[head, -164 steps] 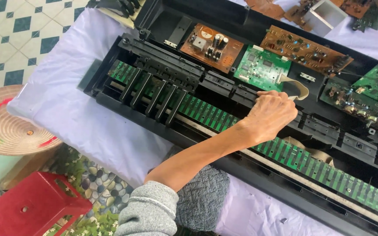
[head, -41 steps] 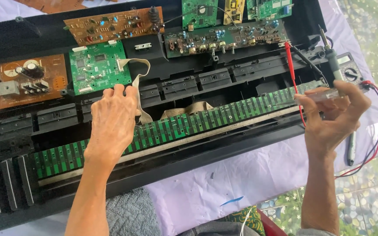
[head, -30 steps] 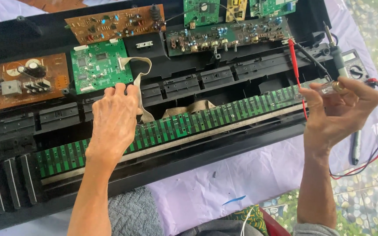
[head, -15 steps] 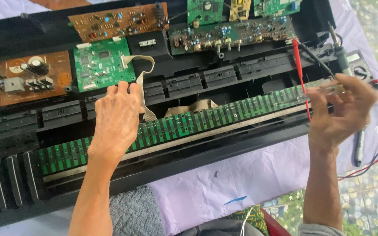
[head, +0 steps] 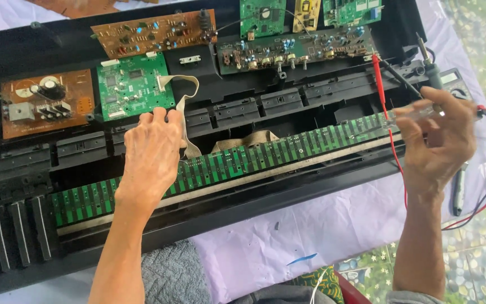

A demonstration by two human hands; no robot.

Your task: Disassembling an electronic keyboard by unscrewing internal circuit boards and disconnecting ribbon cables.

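Black plastic keyboard casing (head: 288,194) lying opened across a lilac-covered desk (head: 338,231), front edge just below both wrists, bare cloth free beyond it. Inside: long green contact strip (head: 243,160) passing under both hands, green circuit board (head: 136,93) just above the left hand (head: 152,155), brown board (head: 46,104) further left. Left grip loose and flat, fingertips on the green board's lower edge beside a ribbon cable (head: 185,112); right hand (head: 440,143) raised, grip pinched on a clear-handled tool (head: 423,112), red probe lead (head: 386,118) alongside.
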